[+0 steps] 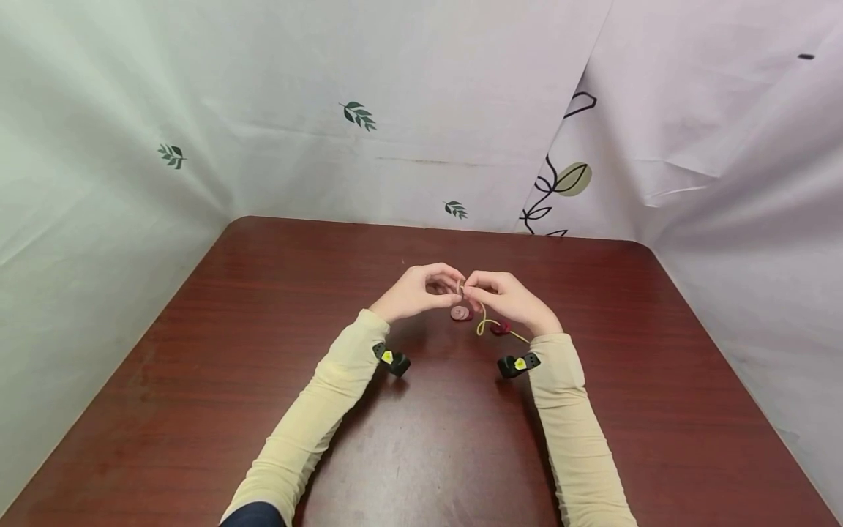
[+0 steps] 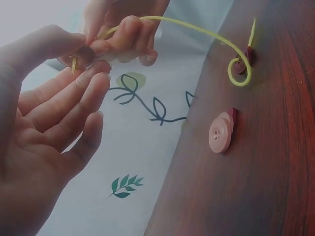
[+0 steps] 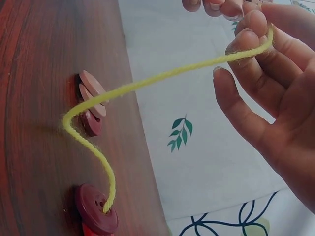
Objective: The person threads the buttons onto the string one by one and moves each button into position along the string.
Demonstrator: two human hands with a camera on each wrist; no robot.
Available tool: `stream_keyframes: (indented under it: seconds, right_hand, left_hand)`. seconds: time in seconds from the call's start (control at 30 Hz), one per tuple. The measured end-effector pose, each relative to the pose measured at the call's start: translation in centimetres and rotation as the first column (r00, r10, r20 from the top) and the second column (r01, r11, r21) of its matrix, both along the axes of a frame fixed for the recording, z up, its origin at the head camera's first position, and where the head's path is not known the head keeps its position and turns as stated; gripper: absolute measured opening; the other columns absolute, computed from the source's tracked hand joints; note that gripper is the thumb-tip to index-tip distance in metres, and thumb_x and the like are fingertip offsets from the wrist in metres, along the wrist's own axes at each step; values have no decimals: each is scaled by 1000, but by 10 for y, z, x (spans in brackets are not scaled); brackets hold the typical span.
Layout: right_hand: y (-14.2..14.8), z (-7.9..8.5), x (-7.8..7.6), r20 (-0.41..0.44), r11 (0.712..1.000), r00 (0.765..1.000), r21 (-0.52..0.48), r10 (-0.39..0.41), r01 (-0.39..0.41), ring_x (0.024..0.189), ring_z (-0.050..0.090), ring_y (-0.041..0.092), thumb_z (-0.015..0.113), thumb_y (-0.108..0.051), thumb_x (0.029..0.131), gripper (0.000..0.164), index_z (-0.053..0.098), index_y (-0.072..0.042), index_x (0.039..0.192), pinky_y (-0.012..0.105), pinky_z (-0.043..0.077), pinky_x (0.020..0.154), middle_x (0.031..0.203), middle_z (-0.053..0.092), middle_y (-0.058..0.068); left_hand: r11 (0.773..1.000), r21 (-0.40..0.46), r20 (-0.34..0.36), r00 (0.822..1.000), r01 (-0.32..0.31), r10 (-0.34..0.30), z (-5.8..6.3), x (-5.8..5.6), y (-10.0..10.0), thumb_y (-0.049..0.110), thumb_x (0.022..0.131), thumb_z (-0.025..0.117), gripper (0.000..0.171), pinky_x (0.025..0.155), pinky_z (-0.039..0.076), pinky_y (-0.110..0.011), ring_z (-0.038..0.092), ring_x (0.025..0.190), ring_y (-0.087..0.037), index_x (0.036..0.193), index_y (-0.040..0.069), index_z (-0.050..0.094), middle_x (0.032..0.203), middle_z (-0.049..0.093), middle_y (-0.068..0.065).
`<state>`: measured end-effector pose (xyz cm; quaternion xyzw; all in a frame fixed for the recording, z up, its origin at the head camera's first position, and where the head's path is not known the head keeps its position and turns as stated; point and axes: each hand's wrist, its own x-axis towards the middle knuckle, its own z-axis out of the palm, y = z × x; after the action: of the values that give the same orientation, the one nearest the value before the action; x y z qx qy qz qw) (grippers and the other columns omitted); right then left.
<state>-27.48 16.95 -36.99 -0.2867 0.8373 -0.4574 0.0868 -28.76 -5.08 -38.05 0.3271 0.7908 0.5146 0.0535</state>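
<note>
My left hand [image 1: 416,293] pinches a round button [image 2: 84,56] between thumb and fingertips, raised above the table. A short end of yellow yarn [image 2: 74,65] pokes out of the button's face. My right hand [image 1: 512,298] meets it from the other side, its thumb and finger pinching the yarn close behind the button. From there the yellow yarn [image 3: 167,74] droops to the table and runs into a hole of a dark red button [image 3: 93,206]. Beneath the hands, pink buttons [image 2: 220,133] lie overlapping on another dark red button [image 3: 92,124].
The reddish-brown wooden table [image 1: 197,366] ends at a pale curtain [image 1: 296,146] with leaf prints behind and at both sides. Black wrist cameras sit on both forearms over cream sleeves [image 1: 329,395].
</note>
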Motion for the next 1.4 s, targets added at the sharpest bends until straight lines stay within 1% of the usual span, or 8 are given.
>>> stream_keyframes:
  seconds: [0.1, 0.33, 0.47, 0.6, 0.9, 1.1, 1.27, 1.4]
  right_hand:
    - [0, 0, 0, 2, 1000, 1000, 8, 8, -8, 62, 46, 17, 54, -22, 99, 25, 61, 2, 95, 28, 40, 60, 71, 55, 11]
    - [-4, 2, 1, -1, 998, 998, 19, -67, 67, 86, 58, 18, 43, -27, 104, 30, 63, -7, 92, 37, 47, 83, 85, 62, 5]
    - [-5, 1, 0, 1, 995, 996, 38, -89, 88, 79, 54, 27, 45, -29, 103, 32, 63, -7, 87, 31, 43, 72, 78, 58, 8]
    - [-6, 1, 0, -4, 994, 995, 42, -102, 102, 71, 49, 23, 48, -30, 102, 31, 62, -6, 86, 30, 39, 66, 75, 55, 11]
    - [-6, 2, 1, -29, 992, 992, 23, -119, 120, 68, 49, 15, 47, -33, 102, 35, 64, -5, 89, 28, 40, 65, 72, 59, 4]
    - [-7, 1, 1, 2, 995, 995, -4, -98, 98, 73, 54, 17, 48, -35, 101, 37, 63, -4, 89, 36, 44, 73, 71, 60, 5]
    - [-7, -1, -1, 23, 993, 996, -84, -83, 85, 75, 60, 17, 52, -25, 100, 19, 60, -8, 105, 33, 48, 81, 76, 63, 11]
    - [-6, -2, -3, 14, 984, 998, -164, -64, 65, 76, 63, 16, 56, -15, 98, 23, 55, -4, 119, 29, 50, 81, 83, 67, 9]
  left_hand:
    - [1000, -9, -20, 1000, -8, 8, 1, 1, 1, 15, 84, 74, 31, 81, 53, -28, 66, 87, -11, 113, 10, 65, 98, 73, -7]
    - [998, -59, -83, 996, -37, 32, 2, 2, 3, 17, 84, 75, 31, 77, 53, -26, 65, 81, -11, 112, 10, 66, 93, 73, -5]
    - [997, -70, -116, 993, -45, 37, 1, 2, 4, 16, 83, 75, 29, 79, 54, -34, 63, 80, -13, 111, 10, 66, 89, 71, -5]
    - [996, -58, -137, 989, -66, 58, 2, 2, 4, 19, 85, 74, 28, 78, 53, -35, 62, 79, -12, 111, 11, 66, 88, 72, -3]
    - [995, -30, -201, 975, -99, 91, 4, 4, 6, 19, 91, 68, 11, 71, 49, -24, 61, 77, -11, 99, 13, 64, 88, 71, -1]
    - [992, -36, -212, 971, -119, 109, 4, 4, 5, 15, 92, 66, 6, 68, 47, -22, 59, 74, -12, 95, 11, 64, 86, 69, -3]
    - [989, -41, -216, 968, -142, 130, 6, 4, 4, 14, 92, 65, 5, 68, 45, -22, 58, 75, -13, 94, 10, 63, 86, 68, -4]
    - [987, -39, -198, 969, -158, 147, 6, 4, 4, 15, 93, 65, 6, 70, 45, -23, 59, 79, -14, 95, 10, 64, 87, 68, -4]
